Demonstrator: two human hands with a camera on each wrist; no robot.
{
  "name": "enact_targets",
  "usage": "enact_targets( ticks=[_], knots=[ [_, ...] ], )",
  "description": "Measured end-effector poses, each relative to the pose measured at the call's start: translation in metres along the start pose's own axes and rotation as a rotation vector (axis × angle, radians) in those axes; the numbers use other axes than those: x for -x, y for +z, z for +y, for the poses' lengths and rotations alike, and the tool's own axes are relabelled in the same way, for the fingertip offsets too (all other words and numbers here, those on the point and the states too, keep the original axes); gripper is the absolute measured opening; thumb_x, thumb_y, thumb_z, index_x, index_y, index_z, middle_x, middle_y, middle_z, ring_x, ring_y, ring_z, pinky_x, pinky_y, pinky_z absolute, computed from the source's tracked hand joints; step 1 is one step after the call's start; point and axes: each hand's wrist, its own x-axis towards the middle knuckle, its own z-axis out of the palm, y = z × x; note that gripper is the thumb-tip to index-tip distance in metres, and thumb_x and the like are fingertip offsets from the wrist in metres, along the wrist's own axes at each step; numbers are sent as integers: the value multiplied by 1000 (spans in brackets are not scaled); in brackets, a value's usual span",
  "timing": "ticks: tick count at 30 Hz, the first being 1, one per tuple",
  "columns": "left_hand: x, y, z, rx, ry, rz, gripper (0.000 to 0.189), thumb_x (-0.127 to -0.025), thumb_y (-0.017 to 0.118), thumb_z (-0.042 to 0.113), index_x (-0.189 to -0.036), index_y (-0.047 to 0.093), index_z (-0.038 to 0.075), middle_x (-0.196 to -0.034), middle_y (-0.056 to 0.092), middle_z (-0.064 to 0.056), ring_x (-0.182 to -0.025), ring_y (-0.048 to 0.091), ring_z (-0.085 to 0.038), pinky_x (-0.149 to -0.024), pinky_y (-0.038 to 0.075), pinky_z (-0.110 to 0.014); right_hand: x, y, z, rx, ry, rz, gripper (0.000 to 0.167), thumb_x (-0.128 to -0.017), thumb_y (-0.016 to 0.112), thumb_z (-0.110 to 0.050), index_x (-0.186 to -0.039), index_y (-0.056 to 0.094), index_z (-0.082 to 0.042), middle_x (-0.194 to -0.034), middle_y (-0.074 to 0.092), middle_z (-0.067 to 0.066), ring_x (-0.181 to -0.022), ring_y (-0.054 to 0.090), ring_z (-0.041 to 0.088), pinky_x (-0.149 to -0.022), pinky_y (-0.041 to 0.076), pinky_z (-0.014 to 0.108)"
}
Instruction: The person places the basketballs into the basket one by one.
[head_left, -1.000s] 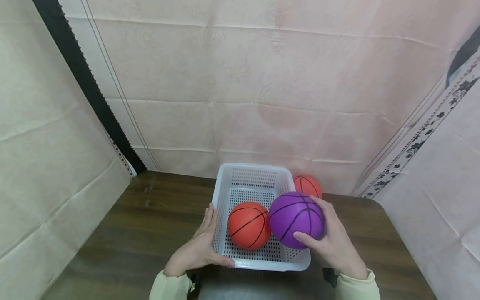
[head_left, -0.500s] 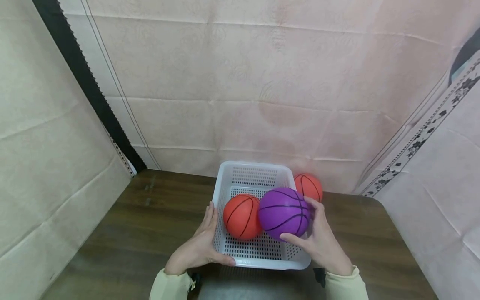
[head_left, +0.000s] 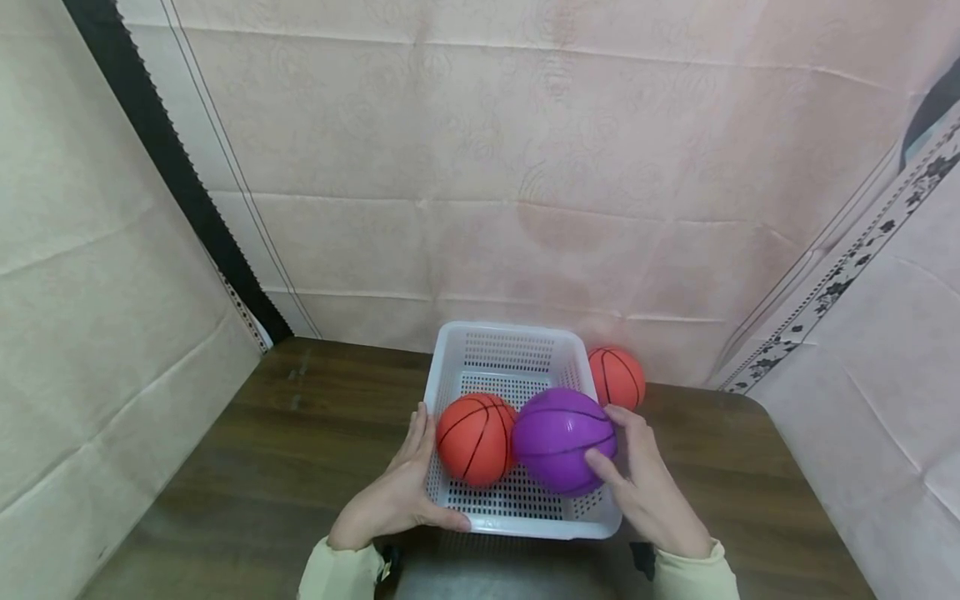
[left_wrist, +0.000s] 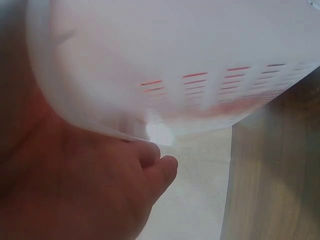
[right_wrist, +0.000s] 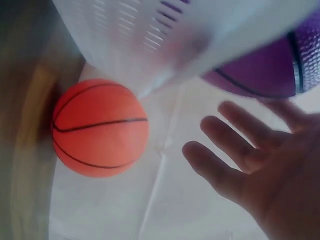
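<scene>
A white plastic basket (head_left: 517, 527) with slotted walls stands on the table. My left hand (head_left: 397, 496) holds its near left corner, fingers along the side wall and thumb on the front rim. Inside sits an orange toy basketball (head_left: 476, 440). Right beside that is a larger purple toy basketball (head_left: 562, 442), within the basket's right half. My right hand (head_left: 651, 487) is at the purple ball's right side, thumb and forefinger close against it. In the right wrist view, the other fingers of the right hand (right_wrist: 250, 150) are spread loosely below the ball, apart from it.
Another orange basketball (head_left: 617, 377) lies on the table behind the basket's right side, close to the cloth backdrop (head_left: 480, 167). Cloth walls also enclose the brown wooden table (head_left: 315, 433) at left and right.
The right hand has carried the purple ball left into the basket, then loosened around it as the ball turned and sank. The orange ball inside has shifted left. The left hand stays put.
</scene>
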Motion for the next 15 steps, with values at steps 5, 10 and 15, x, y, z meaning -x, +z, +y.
enact_targets(
  ticks=[5, 10, 15],
  knots=[
    [0, 0, 1, 1, -1, 5, 144, -58, 89, 55, -154, -9, 10, -159, -24, -7, -146, -16, -28, -109, 17, -63, 4, -8, -3, 16, -5, -30, 57, -96, 61, -40, -145, 38, -23, -142, 39, 1, -130, 34, 23, -97, 37, 63],
    [0, 0, 1, -2, -1, 9, 145, -57, 89, 55, -154, -8, 8, -159, -23, -7, -146, -16, -28, -110, 17, -62, 4, -10, -11, -7, 69, -44, 78, -82, 73, -52, -142, 35, -17, -140, 38, 6, -128, 38, 28, -95, 38, 66],
    [0, 0, 2, 2, -8, 14, 146, -56, 90, 55, -155, -6, 6, -160, -22, -8, -146, -15, -28, -111, 16, -61, 1, 5, -14, 55, -12, 96, 92, -61, 87, -54, -123, 42, -3, -138, 43, 16, -124, 41, 35, -93, 39, 64]
  ],
)
